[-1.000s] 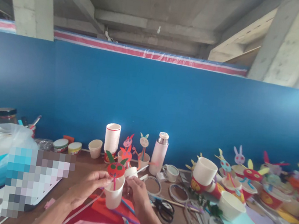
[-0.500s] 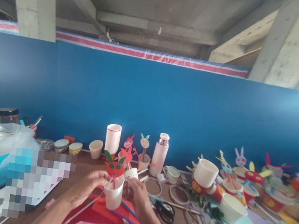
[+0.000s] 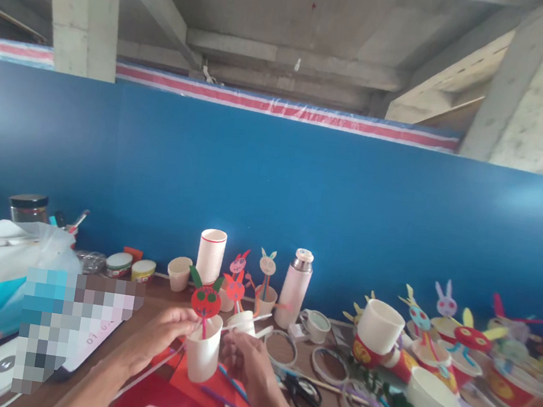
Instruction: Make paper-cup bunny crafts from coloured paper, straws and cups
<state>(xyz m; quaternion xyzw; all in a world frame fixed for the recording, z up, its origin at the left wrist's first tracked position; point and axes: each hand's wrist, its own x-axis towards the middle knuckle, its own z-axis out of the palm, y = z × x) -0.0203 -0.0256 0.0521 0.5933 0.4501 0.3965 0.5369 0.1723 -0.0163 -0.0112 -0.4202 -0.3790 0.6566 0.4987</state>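
Note:
A white paper cup [image 3: 203,355] stands between my hands, tilted slightly. From it rises a red paper face [image 3: 206,301] with green ears and eyes on a pink stem. My left hand [image 3: 166,337] pinches at the cup's left rim, and a thin white strip [image 3: 146,372] runs down and left from there. My right hand [image 3: 250,357] is just right of the cup with its fingers curled together; what they hold, if anything, is hidden. Behind the right fingers are another white cup [image 3: 243,321] and white strip ends.
Red and orange paper [image 3: 185,387] lies under the cup, with coloured pencils beside it. Black scissors [image 3: 303,397] and tape rolls [image 3: 329,365] lie to the right. Behind stand stacked cups [image 3: 211,256], a thermos [image 3: 293,291] and paper figures; more figures fill the right side.
The red face sits a little higher above the cup, its ears more upright. The view has shifted slightly. Both hands stay close to the cup.

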